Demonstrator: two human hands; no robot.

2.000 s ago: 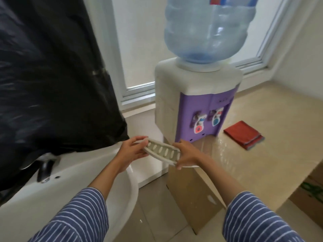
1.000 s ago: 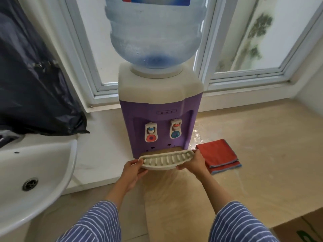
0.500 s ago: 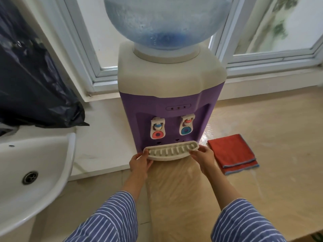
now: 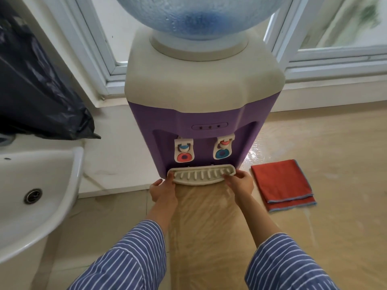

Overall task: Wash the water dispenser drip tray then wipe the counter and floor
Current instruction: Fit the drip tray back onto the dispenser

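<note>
The cream slotted drip tray (image 4: 201, 175) sits against the base of the purple and cream water dispenser (image 4: 203, 114), under its two taps. My left hand (image 4: 162, 191) grips the tray's left end and my right hand (image 4: 240, 183) grips its right end. The dispenser stands on a tan counter (image 4: 326, 147) whose surface looks shiny and wet. A folded red cloth (image 4: 282, 183) lies on the counter to the right of my right hand.
A white sink (image 4: 35, 195) with a metal drain is at the left. A black plastic bag (image 4: 35, 84) hangs above it. A blue water bottle (image 4: 199, 15) tops the dispenser. Windows run behind. Tiled floor (image 4: 109, 222) shows between sink and counter.
Both hands carried the drip tray from beside the sink across to the dispenser and pushed it in under the taps. My view moved closer to the dispenser.
</note>
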